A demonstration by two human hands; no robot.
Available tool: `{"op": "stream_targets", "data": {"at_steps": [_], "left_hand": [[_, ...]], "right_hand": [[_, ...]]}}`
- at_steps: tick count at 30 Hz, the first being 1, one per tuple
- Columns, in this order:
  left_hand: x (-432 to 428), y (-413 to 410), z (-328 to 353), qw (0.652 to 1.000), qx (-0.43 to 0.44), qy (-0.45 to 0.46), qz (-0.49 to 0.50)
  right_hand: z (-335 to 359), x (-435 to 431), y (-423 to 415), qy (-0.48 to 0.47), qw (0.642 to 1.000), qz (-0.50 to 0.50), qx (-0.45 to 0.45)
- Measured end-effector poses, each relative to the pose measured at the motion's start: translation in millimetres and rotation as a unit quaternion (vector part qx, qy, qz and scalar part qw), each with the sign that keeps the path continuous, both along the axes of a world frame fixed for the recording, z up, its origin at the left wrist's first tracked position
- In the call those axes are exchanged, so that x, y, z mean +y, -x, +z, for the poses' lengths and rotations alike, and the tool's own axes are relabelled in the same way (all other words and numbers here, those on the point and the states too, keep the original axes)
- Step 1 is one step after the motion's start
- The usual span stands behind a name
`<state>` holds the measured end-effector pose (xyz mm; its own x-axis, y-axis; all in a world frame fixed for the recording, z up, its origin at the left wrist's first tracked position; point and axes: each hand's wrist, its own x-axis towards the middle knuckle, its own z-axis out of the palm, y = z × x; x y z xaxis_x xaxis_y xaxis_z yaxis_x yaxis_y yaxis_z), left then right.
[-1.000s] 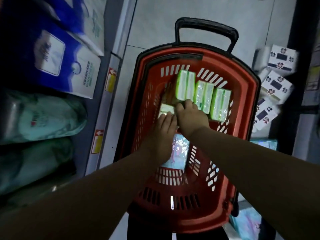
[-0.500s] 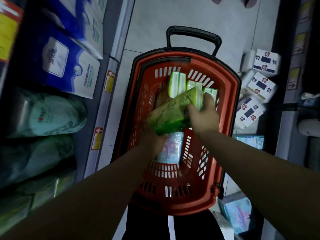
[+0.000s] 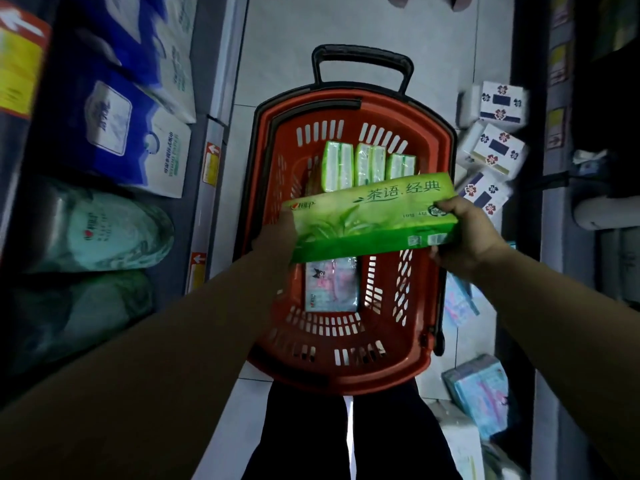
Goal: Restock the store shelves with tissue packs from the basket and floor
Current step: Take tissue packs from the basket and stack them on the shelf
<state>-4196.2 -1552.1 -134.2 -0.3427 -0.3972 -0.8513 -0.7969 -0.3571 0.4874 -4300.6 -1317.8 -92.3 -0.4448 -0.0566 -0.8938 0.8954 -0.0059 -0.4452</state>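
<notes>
- you've got the long green tissue pack [image 3: 374, 216] in the air over the red basket [image 3: 346, 379], lying crosswise and a little askew.
- your right hand [image 3: 464, 237] pinches its right end with the thumb on the printed face. your left hand [image 3: 277, 237] grips the left end, with most of its fingers hidden behind the pack.
- it should handle light and soft. the film wrap is likely slick and easy to dent, so take it by the ends or under the long side, without squeezing.
- the face reads "茶语.经典" over a leaf picture; the small print by your right thumb is too fine to read.
- three more green packs [image 3: 367, 166] stand on end at the basket's far wall, and a pastel cartoon pack [image 3: 330, 289] lies on its floor.
</notes>
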Motion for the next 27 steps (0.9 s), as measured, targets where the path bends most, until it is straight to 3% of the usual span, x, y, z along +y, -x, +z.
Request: {"op": "stream_targets", "data": {"at_steps": [2,6,9,11,14,20,23,27], "left_hand": [[-4,-1,4,0.999,0.008,-0.029,0.023],[-12,-10,24,0.993,0.025,-0.084,0.074],[-10,-21,43,0.989,0.067,-0.098,0.083],[-7,-31,49,0.986,0.096,-0.096,0.099],[-8,-46,65,0.983,0.093,-0.068,0.141],[7,-82,121,0.981,0.13,-0.048,0.138],[19,-101,169,0.975,0.179,0.013,0.134],[40,-132,248,0.968,0.204,0.074,0.128]], "right_hand": [[6,8,2,0.005,0.999,0.041,0.007],[17,2,-1,-0.101,0.98,0.105,0.133],[30,-9,-9,-0.118,0.974,0.089,0.17],[38,-14,-15,-0.079,0.982,0.051,0.162],[52,-13,-25,0.001,0.991,0.004,0.131],[100,2,-53,-0.087,0.962,0.153,0.21],[138,8,-63,-0.074,0.94,0.226,0.244],[204,17,-78,-0.043,0.926,0.24,0.288]]}}
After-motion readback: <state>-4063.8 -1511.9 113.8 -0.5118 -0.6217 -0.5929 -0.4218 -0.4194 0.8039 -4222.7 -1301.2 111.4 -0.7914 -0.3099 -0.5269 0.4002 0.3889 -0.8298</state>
